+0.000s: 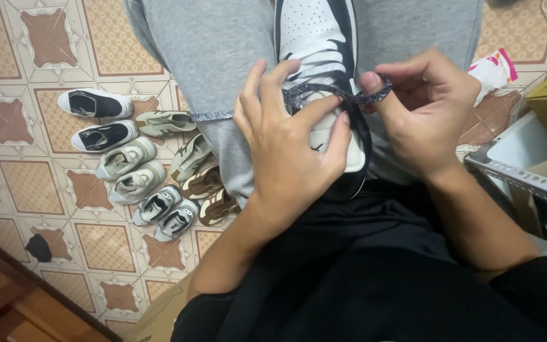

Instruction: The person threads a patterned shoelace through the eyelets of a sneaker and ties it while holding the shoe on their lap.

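Both your hands work a dark speckled lace [324, 95] over the black-and-white sneaker [321, 38] on your lap: left hand [286, 145] pinches it, right hand [422, 111] hooks its loop.

Soft, even indoor light fills the head view, moderately bright, with no single clear source. Shadows are faint: a weak one under the left hand [289, 149] and dim patches beside the small shoes [153, 164] on the tiled floor [26, 183]. The black clothing [362, 285] at the bottom sinks into near featureless dark. The white shoe [318, 38] reads bright without harsh glare. Focus is fairly sharp at the centre; fingertips look slightly smeared, and the tile lines bend a little toward the edges
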